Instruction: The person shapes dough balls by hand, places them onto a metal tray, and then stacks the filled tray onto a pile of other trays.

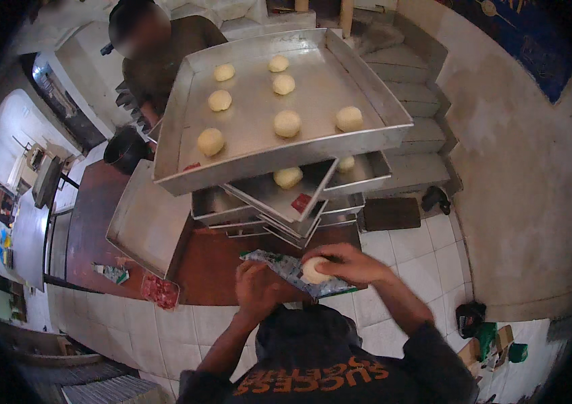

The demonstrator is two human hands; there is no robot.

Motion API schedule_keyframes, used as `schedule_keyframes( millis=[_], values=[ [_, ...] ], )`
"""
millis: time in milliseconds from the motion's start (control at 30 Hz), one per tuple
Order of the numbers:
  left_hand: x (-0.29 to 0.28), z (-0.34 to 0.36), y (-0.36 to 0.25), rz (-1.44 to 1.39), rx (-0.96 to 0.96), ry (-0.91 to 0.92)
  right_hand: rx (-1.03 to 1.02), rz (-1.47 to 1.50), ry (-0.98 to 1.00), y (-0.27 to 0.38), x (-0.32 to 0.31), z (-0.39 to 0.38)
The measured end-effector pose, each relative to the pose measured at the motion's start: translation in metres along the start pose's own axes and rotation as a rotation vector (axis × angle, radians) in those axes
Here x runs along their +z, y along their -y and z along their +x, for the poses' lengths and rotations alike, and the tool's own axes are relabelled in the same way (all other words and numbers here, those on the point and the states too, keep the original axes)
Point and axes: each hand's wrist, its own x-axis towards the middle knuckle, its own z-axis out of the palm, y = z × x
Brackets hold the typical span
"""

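Observation:
A pale round dough ball is gripped by my right hand, above a crumpled green and silver plastic wrapper at the table's near edge. My left hand is at the left end of that wrapper, open, with nothing visible in it; whether it touches the plastic is hard to tell. In front of me is a stack of metal trays. On the top tray sit several spaced dough balls. More dough balls show in the trays below, partly hidden.
A shallow metal tray rests on the brown table left of the stack. Near it lie a small wrapper and a clear bag of red pieces. Across the stack stands another person. Steps rise at the far right.

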Motion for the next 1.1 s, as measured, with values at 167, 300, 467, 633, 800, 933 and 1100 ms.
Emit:
schedule_keyframes(
  millis=[167,300,467,633,800,933,1100],
  values=[
    [-0.056,-0.056,0.062,0.084,-0.318,-0.286,-0.528,-0.230,0.078,0.175,-0.080,0.010],
    [-0.088,-0.128,0.096,0.366,-0.646,-0.461,-0.533,-0.825,-0.477,0.251,-0.150,0.111],
    [-0.124,-0.329,0.139,0.563,-0.877,-0.181,-0.422,-1.432,-1.051,0.260,-0.261,0.235],
    [-0.112,-0.324,0.166,0.587,-1.209,-0.164,0.055,-1.565,-0.653,0.160,-0.295,0.294],
    [-0.117,-0.281,0.191,0.572,-1.230,-0.170,0.093,-1.472,-0.665,0.168,-0.293,0.307],
    [-0.119,-0.265,0.207,0.557,-1.228,-0.157,0.182,-1.481,-0.726,0.150,-0.282,0.310],
    [-0.123,-0.259,0.214,0.554,-1.238,-0.167,0.120,-1.398,-0.764,0.156,-0.290,0.308]
  ],
)
